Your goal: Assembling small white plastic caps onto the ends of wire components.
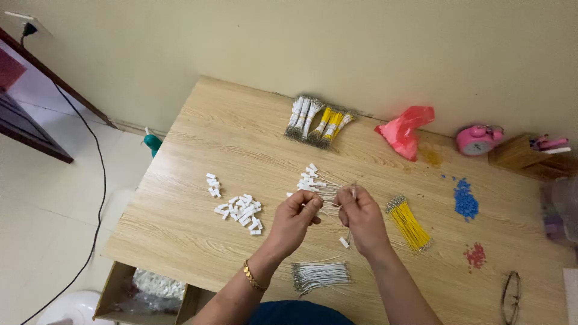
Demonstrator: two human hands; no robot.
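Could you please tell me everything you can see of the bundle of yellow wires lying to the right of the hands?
The bundle of yellow wires is a loose sheaf of short, thin, bright yellow insulated leads with bare metal-looking tips at both ends. It lies flat on the wooden table, running diagonally from upper left to lower right. It sits just right of the right hand, which does not touch it. Only the tabletop touches it.

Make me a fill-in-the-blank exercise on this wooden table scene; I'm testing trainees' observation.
1. The loose bundle of yellow wires lies to the ____ of the right hand.
2. The small heap of blue beads lies on the light wooden ____.
3. The gold bracelet is on the ____ wrist.
4. The pink round alarm clock stands beside a ____ wooden box.

Missing words: right; table; left; brown
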